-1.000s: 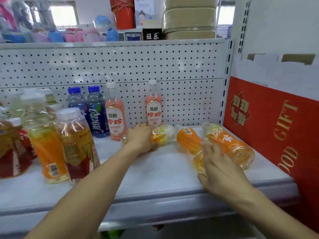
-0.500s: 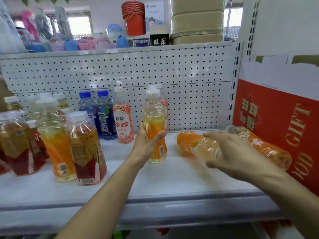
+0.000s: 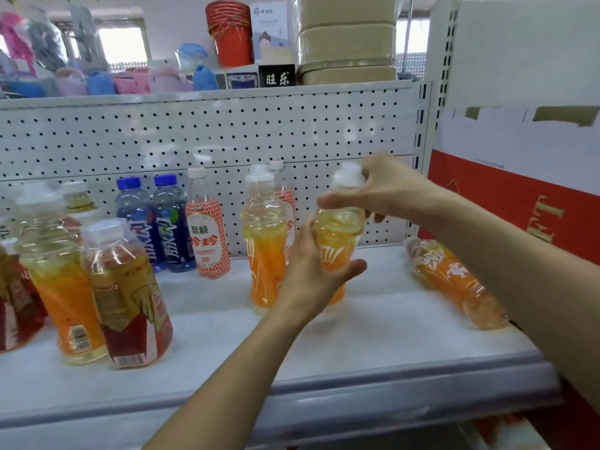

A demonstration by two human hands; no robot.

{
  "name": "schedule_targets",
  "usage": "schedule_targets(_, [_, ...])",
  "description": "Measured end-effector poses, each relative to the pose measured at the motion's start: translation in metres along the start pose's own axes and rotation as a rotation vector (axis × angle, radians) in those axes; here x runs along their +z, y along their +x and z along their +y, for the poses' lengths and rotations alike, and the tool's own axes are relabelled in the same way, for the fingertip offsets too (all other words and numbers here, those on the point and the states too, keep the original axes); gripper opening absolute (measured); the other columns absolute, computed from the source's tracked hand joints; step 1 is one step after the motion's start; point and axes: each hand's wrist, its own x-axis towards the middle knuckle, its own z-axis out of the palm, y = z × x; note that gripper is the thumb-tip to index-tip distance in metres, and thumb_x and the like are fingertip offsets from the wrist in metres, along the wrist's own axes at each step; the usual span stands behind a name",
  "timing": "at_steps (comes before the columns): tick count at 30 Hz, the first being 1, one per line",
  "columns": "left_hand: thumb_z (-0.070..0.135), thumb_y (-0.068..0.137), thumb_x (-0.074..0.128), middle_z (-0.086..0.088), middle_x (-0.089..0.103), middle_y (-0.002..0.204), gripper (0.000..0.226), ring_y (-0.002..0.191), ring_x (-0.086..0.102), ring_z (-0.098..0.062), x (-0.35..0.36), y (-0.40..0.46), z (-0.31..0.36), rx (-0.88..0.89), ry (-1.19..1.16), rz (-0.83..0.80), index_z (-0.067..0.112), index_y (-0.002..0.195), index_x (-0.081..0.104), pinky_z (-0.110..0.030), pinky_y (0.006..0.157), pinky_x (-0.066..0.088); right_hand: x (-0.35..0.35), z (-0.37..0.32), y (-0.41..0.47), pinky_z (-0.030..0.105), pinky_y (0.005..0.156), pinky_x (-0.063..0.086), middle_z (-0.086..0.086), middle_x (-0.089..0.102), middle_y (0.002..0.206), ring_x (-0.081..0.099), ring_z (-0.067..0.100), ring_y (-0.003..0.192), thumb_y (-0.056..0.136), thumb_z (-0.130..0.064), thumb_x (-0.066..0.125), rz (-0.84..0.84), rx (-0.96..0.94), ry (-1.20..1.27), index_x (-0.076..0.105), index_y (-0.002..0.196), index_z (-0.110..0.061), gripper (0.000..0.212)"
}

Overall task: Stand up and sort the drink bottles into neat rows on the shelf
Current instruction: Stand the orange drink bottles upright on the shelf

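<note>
The white shelf (image 3: 373,339) runs wide, pegboard behind it. At about 3 o'clock from the hands an orange bottle (image 3: 454,280) lies on its side, well apart from both. The held orange bottle (image 3: 339,241) is upright in the middle, just beside another standing orange one (image 3: 263,251) at its 9 o'clock. The left hand (image 3: 311,274) wraps the held bottle's lower body from below, roughly 7 o'clock. The right hand (image 3: 386,190) pinches its white cap from 1 o'clock. Can't tell if the base touches the shelf.
</note>
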Motion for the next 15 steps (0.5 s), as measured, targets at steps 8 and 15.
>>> schedule_targets(8, [0.036,0.09,0.069,0.013,0.044,0.125,0.069,0.114,0.044,-0.008,0.007,0.014,-0.016,-0.169,-0.089,0.106,0.027,0.144,0.027,-0.031,0.094,0.035,0.003,0.1,-0.031,0.039,0.086,0.052,0.012,0.065,0.118,0.064,0.027,0.103,0.084,-0.056,0.065,-0.159,0.403,-0.366,0.055,0.127,-0.005,0.067])
schedule_targets(15, [0.038,0.092,0.064,0.008,0.041,0.138,0.072,0.129,0.041,-0.018,0.01,0.01,-0.01,-0.201,-0.04,0.119,0.029,0.147,0.019,-0.042,0.106,0.036,0.03,0.116,-0.05,0.034,0.083,0.053,0.006,0.058,0.116,0.06,0.023,0.1,0.08,-0.04,0.07,-0.217,0.555,-0.582,0.014,0.149,-0.009,0.094])
